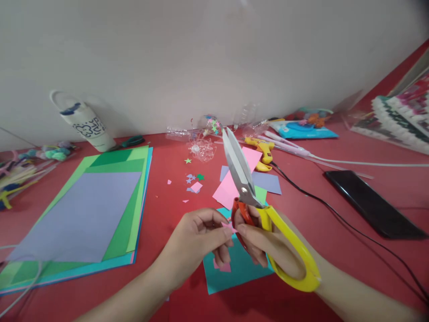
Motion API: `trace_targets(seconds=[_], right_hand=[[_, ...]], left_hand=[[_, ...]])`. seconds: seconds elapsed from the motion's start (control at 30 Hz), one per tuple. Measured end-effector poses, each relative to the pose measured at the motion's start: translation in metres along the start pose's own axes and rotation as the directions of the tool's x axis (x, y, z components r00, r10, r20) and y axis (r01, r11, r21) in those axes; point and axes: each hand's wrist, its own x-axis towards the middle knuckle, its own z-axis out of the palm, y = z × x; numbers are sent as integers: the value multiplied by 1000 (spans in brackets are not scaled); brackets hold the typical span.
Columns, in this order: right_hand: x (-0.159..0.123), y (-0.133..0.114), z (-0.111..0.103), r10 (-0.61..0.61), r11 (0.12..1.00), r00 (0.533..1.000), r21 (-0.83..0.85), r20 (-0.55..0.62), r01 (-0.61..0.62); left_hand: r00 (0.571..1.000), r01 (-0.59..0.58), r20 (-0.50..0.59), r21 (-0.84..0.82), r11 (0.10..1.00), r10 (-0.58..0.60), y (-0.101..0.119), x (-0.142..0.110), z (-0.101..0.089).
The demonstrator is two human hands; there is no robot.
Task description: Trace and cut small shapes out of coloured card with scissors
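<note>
Between thumb and fingers, my left hand [206, 239] pinches a small pink paper star [228, 227]. My right hand [264, 239] is wrapped round a pair of scissors [239, 167] with one red and one yellow handle, blades pointing up and away. Its fingertips come close to the star's right side; whether they touch it I cannot tell. Below both hands lies a teal paper sheet [217, 281] with pink scraps [223, 266] on it. Behind the scissors are pink paper pieces [223, 190] and a purple sheet [270, 182].
Stacked coloured paper [80, 214] lies at left, a white bottle [92, 127] behind it. Small paper stars [200, 177] and scraps are scattered mid-table. A yellow glue gun [264, 150], its black cord [321, 203] and a phone [372, 201] are at right. A blue packet [308, 130] sits further back.
</note>
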Motion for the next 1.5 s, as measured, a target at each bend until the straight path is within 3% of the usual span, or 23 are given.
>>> trace_targets(seconds=[0.17, 0.37, 0.47, 0.63, 0.77, 0.93, 1.13, 1.5], right_hand=[[0, -9, -2, -129, 991, 992, -45, -7, 129], [1, -2, 1, -152, 988, 986, -15, 63, 154], [-2, -3, 2, -177, 983, 981, -43, 83, 181], [-6, 1, 5, -94, 993, 990, -61, 102, 101], [-6, 4, 7, -98, 991, 991, -87, 86, 105], [-6, 4, 5, -5, 995, 983, -94, 181, 22], [-7, 18, 4, -18, 994, 980, -99, 200, 39], [-11, 0, 11, -73, 994, 974, -60, 215, 88]], left_hand=[[996, -74, -69, -173, 982, 63, 8, -2, -5], [1000, -17, 10, -289, 957, 21, 13, -6, -7], [998, -49, -47, -291, 955, 37, 15, -6, -8], [976, -182, -167, -280, 943, 139, 29, -7, -14], [970, -222, -160, -278, 935, 183, 36, -11, -13], [962, -249, -171, -214, 944, 215, 36, -13, -12], [959, -255, -170, -173, 951, 227, 34, -14, -10], [970, -239, -116, -286, 928, 214, 33, -19, -2]])
